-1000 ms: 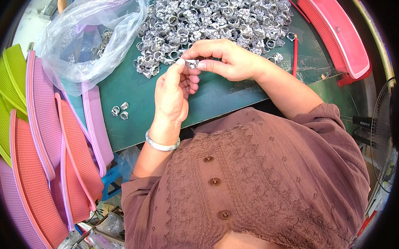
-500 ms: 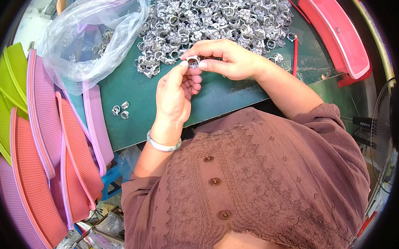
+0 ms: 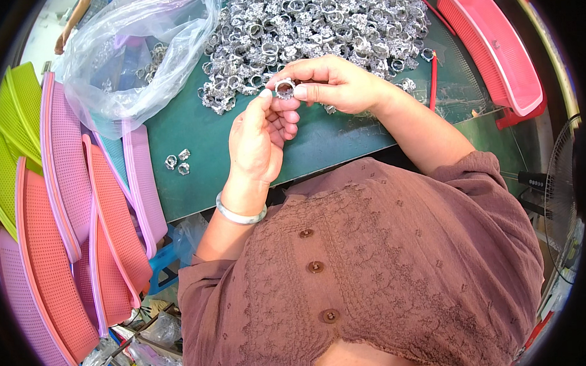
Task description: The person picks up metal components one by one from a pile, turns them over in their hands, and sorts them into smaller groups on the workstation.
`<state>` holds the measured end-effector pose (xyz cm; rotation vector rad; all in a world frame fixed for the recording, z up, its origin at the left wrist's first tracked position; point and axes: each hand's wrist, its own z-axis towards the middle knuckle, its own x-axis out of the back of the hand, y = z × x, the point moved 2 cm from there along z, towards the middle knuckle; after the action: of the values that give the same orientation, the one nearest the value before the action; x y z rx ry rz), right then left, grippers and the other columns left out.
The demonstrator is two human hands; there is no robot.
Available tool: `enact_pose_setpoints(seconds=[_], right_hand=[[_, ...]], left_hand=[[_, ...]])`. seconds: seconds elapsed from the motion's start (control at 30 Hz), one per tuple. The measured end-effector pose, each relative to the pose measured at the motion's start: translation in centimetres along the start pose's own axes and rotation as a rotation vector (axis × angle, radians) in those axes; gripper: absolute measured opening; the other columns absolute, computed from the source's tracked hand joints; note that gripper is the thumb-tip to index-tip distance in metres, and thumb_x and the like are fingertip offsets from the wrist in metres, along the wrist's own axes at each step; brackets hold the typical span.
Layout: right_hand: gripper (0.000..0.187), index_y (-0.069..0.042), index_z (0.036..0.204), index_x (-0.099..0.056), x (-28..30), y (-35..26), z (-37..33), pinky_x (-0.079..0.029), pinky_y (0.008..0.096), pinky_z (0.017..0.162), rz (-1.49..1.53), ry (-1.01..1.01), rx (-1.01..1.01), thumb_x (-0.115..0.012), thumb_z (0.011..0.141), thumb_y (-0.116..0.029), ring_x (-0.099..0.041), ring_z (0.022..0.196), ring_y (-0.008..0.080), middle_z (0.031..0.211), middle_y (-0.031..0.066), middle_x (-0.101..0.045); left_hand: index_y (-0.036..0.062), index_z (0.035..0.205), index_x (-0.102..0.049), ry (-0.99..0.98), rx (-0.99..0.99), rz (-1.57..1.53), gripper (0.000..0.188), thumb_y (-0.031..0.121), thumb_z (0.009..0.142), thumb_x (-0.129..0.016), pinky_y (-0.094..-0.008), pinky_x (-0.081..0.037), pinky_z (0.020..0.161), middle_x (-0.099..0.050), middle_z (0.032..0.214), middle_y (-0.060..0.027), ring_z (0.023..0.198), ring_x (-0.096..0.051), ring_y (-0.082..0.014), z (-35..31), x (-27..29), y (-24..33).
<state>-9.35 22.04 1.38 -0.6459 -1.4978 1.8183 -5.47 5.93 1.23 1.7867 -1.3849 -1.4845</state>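
A silvery metal ring (image 3: 284, 88) with a rough, ornate outer face is held up in front of me, its round opening showing. My right hand (image 3: 344, 86) pinches it from the right between thumb and forefinger. From the left, my left hand (image 3: 258, 132) has its thumb at the ring's edge and its curled fingers just under it. A big heap of similar rings (image 3: 326, 27) lies beyond my hands on the green tabletop (image 3: 202, 180). Three loose rings (image 3: 184, 168) sit apart on the left of the table.
A clear plastic bag (image 3: 134, 72) with some rings stands at the far left. Stacked perforated baskets (image 3: 57, 275) in several colours crowd the left side. Pink baskets (image 3: 495, 53), a red stick-like tool (image 3: 434, 81) and a fan (image 3: 558, 186) are on the right. Another person's arm (image 3: 74, 23) shows at top left.
The ring has turned slightly, so its opening faces me more. My left thumb has shifted a little left. The other person's arm reaches farther into view at top left.
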Motion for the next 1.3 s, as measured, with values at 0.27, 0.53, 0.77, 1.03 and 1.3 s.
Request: enact_pose_setpoints(seconds=[0.27,0.53,0.77,1.03,1.3], right_hand=[[0.031,-0.004,0.116,-0.054,0.02,0.44,0.25,-0.044,0.0298,0.081,-0.08,-0.032,0.174,-0.054,0.087,-0.016,-0.055,0.093,0.015,0.101,0.007,-0.059],[0.032,0.001,0.117,-0.051,-0.05,-0.02,0.17,-0.04,0.031,0.09,-0.137,-0.109,0.137,-0.051,0.087,-0.011,-0.051,0.102,0.0184,0.107,0.0095,-0.053],[0.034,0.0,0.119,-0.05,-0.01,-0.38,0.19,-0.04,0.0296,0.088,-0.147,-0.1,0.125,-0.051,0.088,-0.014,-0.051,0.099,0.0167,0.105,0.0082,-0.053],[0.034,0.001,0.118,-0.051,-0.06,0.16,0.3,-0.042,0.0302,0.086,-0.133,-0.064,0.152,-0.053,0.087,-0.014,-0.055,0.096,0.0174,0.101,0.0086,-0.057],[0.037,0.0,0.117,-0.051,-0.04,0.09,0.25,-0.042,0.0306,0.086,-0.162,-0.045,0.164,-0.056,0.084,-0.015,-0.055,0.098,0.0188,0.106,0.0099,-0.057]], left_hand=[[-0.0001,0.08,-0.058,0.02,-0.033,0.051,0.036,0.033,0.089,-0.048,-0.0253,-0.041,0.055,-0.056,0.07,-0.0067,0.06,-0.051,-0.0138,-0.03,-0.09,-0.01],[0.0013,0.083,-0.061,-0.008,-0.039,0.0,0.027,0.027,0.087,-0.055,-0.0207,-0.041,0.053,-0.058,0.068,-0.0036,0.057,-0.051,-0.0098,-0.02,0.24,-0.28],[0.0012,0.086,-0.061,-0.046,-0.07,-0.037,0.021,0.02,0.087,-0.052,-0.0206,-0.041,0.055,-0.059,0.073,-0.0038,0.06,-0.052,-0.0098,-0.03,0.28,-0.36],[0.0,0.095,-0.06,-0.072,-0.089,-0.084,0.015,0.008,0.083,-0.057,-0.0212,-0.045,0.058,-0.061,0.078,-0.0046,0.064,-0.055,-0.0097,-0.19,0.13,0.03],[-0.0009,0.097,-0.059,-0.067,-0.094,-0.082,0.016,0.005,0.083,-0.056,-0.0208,-0.046,0.058,-0.061,0.08,-0.0049,0.063,-0.055,-0.0098,-0.19,0.21,0.16]])
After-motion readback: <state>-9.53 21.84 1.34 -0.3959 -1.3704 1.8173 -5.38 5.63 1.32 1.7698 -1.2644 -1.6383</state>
